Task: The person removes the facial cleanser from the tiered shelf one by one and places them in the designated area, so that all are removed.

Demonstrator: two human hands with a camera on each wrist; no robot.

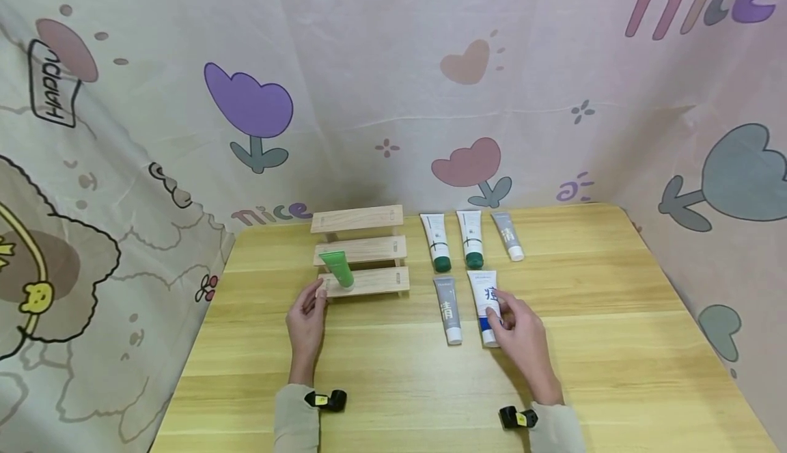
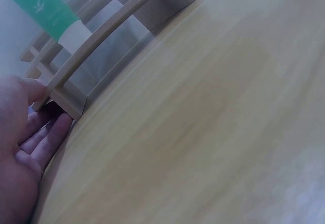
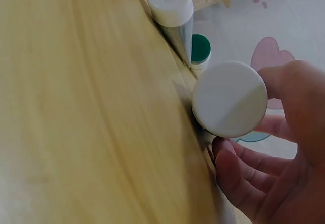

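My left hand [image 1: 305,322] holds the left end of the lowest step of a three-step wooden stand [image 1: 376,281]. In the left wrist view the thumb lies on the board and the other fingers are below it by the leg. A green tube [image 1: 337,268] stands on that lowest step, cap down. My right hand [image 1: 526,333] grips a white-and-blue squeeze tube [image 1: 481,285], thumb on its left side and fingers on its right. Its round white cap [image 3: 229,99] faces the right wrist camera. Whether the tube touches the table is hard to tell.
Left of the held tube lies a grey tube [image 1: 447,308]. Behind are two white tubes with green caps [image 1: 436,238] and a smaller grey tube [image 1: 507,234]. A printed cloth [image 1: 369,84] hangs behind the wooden table [image 1: 393,385].
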